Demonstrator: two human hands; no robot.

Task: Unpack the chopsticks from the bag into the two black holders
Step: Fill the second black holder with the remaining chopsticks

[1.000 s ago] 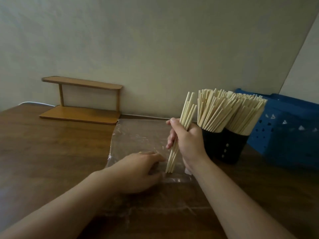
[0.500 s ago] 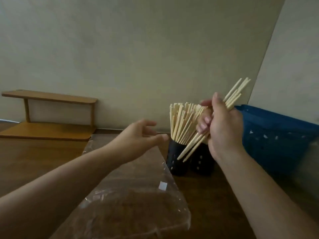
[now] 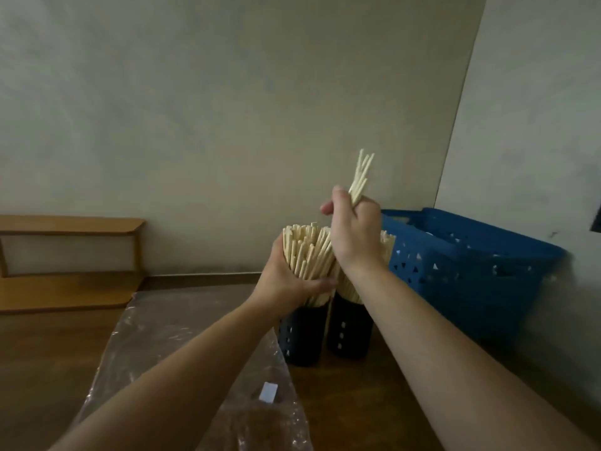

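Wall-side holders (image 3: 302, 336), chopsticks (image 3: 305, 255) under hands.

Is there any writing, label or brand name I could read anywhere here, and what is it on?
None that can be read.
The plastic bag carries a small white sticker, too blurred to show any text.
The black holders and blue basket show only cut-out holes.
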